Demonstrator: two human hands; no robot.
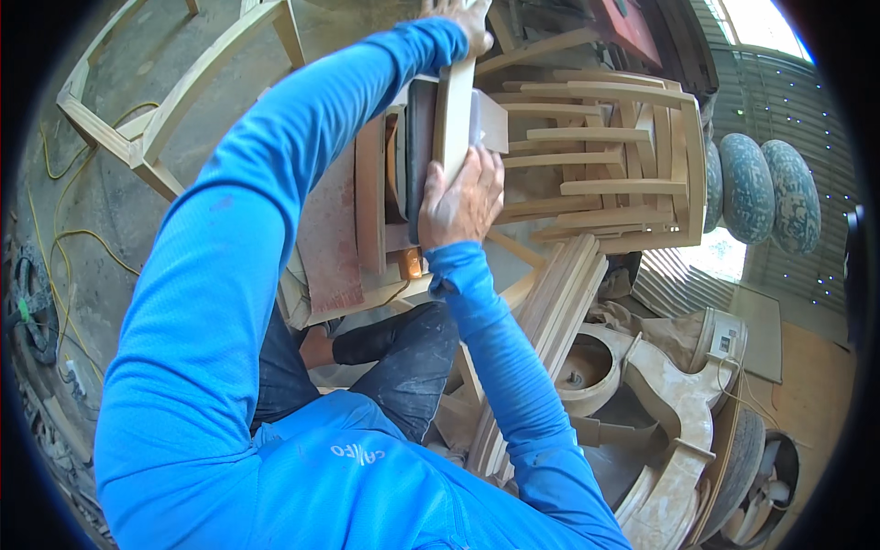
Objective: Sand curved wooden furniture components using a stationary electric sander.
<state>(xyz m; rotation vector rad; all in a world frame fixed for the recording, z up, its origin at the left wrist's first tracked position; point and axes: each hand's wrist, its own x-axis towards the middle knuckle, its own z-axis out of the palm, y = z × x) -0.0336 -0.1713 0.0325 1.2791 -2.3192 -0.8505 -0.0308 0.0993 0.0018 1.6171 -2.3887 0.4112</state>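
Wooden bar (455, 115): long axis forward; slightly rightward

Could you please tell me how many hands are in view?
2: the left hand at the picture's top edge, partly cut off; the right hand nearer the body, on the wooden piece.

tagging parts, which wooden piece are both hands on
The pale straight bar, with the left hand at its far end and right hand nearer the body; neither touches the stacked rails or long strips.
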